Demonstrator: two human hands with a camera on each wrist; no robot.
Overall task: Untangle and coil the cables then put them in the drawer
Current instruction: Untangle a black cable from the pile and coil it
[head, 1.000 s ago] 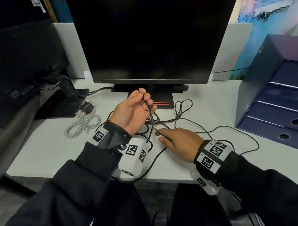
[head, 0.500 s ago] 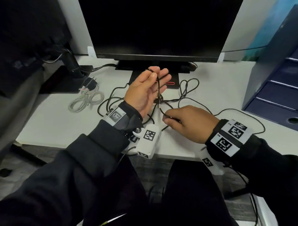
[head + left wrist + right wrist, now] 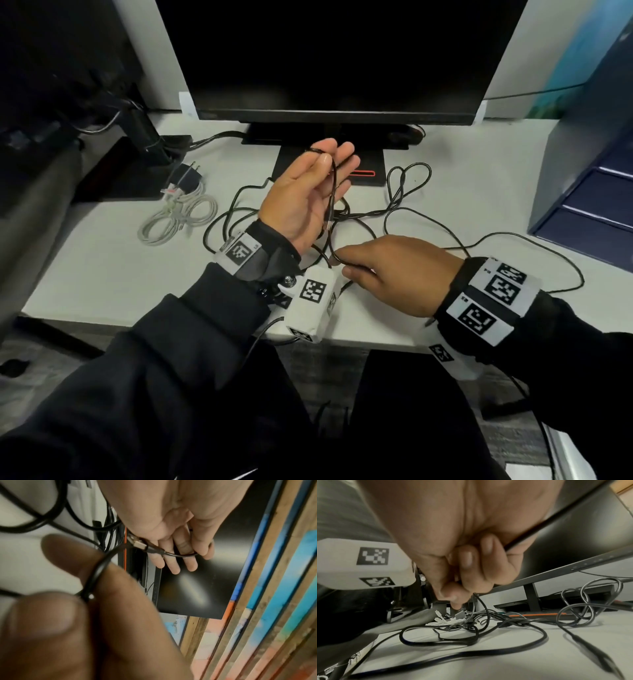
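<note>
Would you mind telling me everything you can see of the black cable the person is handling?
The black cable is thin, glossy and rubbery-looking. One end carries a metal USB-style plug, which hangs across the palm of the raised left hand; the cable loops over that hand's fingertips, held by the thumb. The right hand, lower down, pinches another stretch between thumb and finger. The rest lies in loose, crossing loops on the white desk in front of the monitor, still tangled and uncoiled.
</note>
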